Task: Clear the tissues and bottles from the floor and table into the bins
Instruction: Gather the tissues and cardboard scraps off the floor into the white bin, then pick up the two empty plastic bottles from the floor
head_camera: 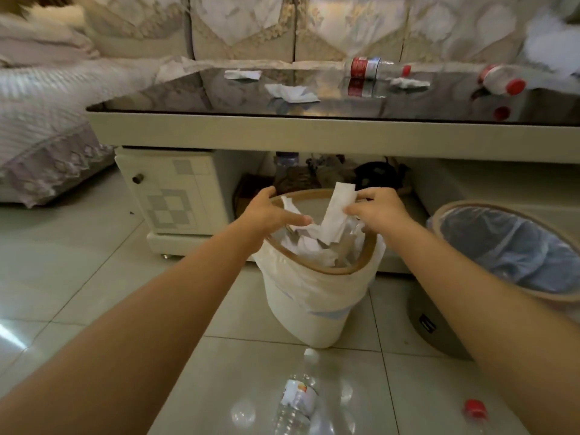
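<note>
Both my hands reach over a white bin [314, 302] with a wooden rim, which holds crumpled tissues. My right hand [376, 211] pinches a long white tissue [337, 211] that hangs into the bin. My left hand [270, 211] hovers above the rim with fingers extended, holding nothing. A second bin [514, 246] with a blue liner stands to the right. On the glass table [282, 130] lie three tissues [292, 92] [242, 74] [408, 82] and two red-capped bottles [373, 67] [502, 78]. A clear bottle [298, 400] lies on the floor near me.
A red cap [475, 409] lies on the tiled floor at lower right. A sofa with a lace cover [47, 114] stands left and behind the table. Under the table sit a cabinet [169, 189] and dark clutter [329, 174].
</note>
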`<action>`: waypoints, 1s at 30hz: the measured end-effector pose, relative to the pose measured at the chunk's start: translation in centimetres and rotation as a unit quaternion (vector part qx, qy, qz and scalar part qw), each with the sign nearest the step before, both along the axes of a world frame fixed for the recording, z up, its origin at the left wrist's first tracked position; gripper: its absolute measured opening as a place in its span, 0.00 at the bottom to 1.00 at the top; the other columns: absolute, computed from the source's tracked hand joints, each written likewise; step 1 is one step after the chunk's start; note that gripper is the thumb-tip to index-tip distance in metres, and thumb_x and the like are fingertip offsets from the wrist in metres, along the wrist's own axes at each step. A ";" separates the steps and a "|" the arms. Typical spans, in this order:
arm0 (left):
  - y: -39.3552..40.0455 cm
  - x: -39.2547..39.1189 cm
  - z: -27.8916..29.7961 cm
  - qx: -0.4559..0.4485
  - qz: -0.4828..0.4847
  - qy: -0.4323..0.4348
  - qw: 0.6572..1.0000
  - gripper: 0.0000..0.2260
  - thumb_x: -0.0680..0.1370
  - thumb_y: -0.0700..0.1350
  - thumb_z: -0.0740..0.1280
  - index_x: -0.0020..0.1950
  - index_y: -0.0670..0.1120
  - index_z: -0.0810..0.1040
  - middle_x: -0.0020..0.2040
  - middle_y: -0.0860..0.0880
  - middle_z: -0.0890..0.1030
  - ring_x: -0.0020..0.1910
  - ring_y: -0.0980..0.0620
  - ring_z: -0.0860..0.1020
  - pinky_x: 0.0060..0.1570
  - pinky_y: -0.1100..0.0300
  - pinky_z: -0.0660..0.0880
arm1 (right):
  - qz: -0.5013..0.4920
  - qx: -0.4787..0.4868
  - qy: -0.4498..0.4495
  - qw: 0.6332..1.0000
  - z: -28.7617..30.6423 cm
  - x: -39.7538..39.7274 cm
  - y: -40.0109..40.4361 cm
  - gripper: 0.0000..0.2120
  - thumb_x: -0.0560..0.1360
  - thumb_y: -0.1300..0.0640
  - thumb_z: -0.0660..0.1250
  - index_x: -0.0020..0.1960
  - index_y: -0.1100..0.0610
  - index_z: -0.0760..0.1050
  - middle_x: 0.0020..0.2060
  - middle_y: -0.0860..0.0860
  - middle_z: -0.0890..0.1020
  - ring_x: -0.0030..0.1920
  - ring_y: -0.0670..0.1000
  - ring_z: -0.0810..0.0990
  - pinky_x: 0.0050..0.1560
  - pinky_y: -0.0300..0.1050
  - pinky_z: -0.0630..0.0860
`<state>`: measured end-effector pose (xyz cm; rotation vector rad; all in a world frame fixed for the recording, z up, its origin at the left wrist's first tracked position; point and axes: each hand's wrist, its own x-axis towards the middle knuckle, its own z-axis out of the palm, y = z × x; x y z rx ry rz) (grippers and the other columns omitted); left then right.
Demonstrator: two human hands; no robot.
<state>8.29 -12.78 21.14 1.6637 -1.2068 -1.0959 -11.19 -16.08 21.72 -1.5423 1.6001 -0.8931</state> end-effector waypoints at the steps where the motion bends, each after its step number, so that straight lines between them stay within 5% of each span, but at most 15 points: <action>1: 0.1 0.2 -0.3 -0.012 0.001 -0.008 1.000 0.43 0.65 0.44 0.79 0.75 0.49 0.60 0.72 0.47 0.68 0.67 0.44 0.70 0.60 0.52 0.70 | 0.018 -0.001 0.024 1.000 -0.5 -0.1 0.0 0.07 0.74 0.60 0.69 0.52 0.54 0.81 0.50 0.51 0.82 0.47 0.51 0.78 0.52 0.50 0.79; 4: 0.4 0.8 -1.0 -0.016 -0.039 -0.062 0.997 0.33 0.69 0.44 0.77 0.71 0.47 0.68 0.66 0.47 0.74 0.63 0.46 0.73 0.58 0.55 0.70 | 0.121 -0.008 0.128 0.984 -1.3 -0.1 0.5 0.08 0.77 0.59 0.65 0.51 0.54 0.82 0.48 0.52 0.83 0.48 0.52 0.80 0.47 0.45 0.75; 8: 0.7 0.4 -1.5 0.021 -0.131 -0.147 0.980 0.31 0.72 0.51 0.73 0.72 0.48 0.66 0.68 0.47 0.72 0.64 0.47 0.72 0.61 0.53 0.70 | 0.211 0.046 0.190 0.958 -1.7 0.6 1.3 0.13 0.78 0.56 0.63 0.62 0.53 0.77 0.56 0.52 0.80 0.53 0.52 0.78 0.50 0.43 0.72; 13: 2.6 -1.2 -1.4 -0.115 -0.134 -0.199 0.964 0.29 0.73 0.50 0.72 0.72 0.53 0.66 0.64 0.53 0.76 0.58 0.56 0.73 0.50 0.66 0.68 | 0.114 -0.113 0.099 0.982 -1.6 -0.4 3.1 0.20 0.76 0.55 0.67 0.68 0.51 0.71 0.66 0.48 0.73 0.63 0.47 0.71 0.56 0.40 0.67; 18: 8.9 -2.7 -3.5 -0.288 -0.124 -0.401 0.861 0.25 0.75 0.56 0.67 0.71 0.54 0.68 0.67 0.54 0.74 0.64 0.54 0.72 0.60 0.60 0.67 | 0.138 -0.333 0.272 0.893 -3.1 -3.1 9.0 0.16 0.76 0.54 0.66 0.63 0.55 0.76 0.61 0.51 0.78 0.63 0.51 0.73 0.62 0.48 0.71; 22: 14.6 -3.8 -9.3 -0.345 -0.169 -0.462 0.799 0.25 0.74 0.55 0.67 0.70 0.50 0.70 0.68 0.51 0.72 0.67 0.52 0.69 0.62 0.58 0.65 | 0.179 -0.351 0.366 0.843 -7.5 -5.3 15.3 0.21 0.76 0.51 0.64 0.66 0.57 0.73 0.65 0.54 0.76 0.66 0.54 0.72 0.66 0.52 0.69; 30: 19.5 -6.2 -18.5 -0.179 -0.255 -0.443 0.841 0.30 0.75 0.57 0.65 0.75 0.51 0.61 0.73 0.51 0.66 0.71 0.49 0.65 0.65 0.53 0.64 | 0.229 -0.218 0.472 0.823 -15.6 -9.0 22.5 0.25 0.76 0.47 0.59 0.70 0.56 0.68 0.68 0.56 0.73 0.67 0.56 0.71 0.67 0.57 0.67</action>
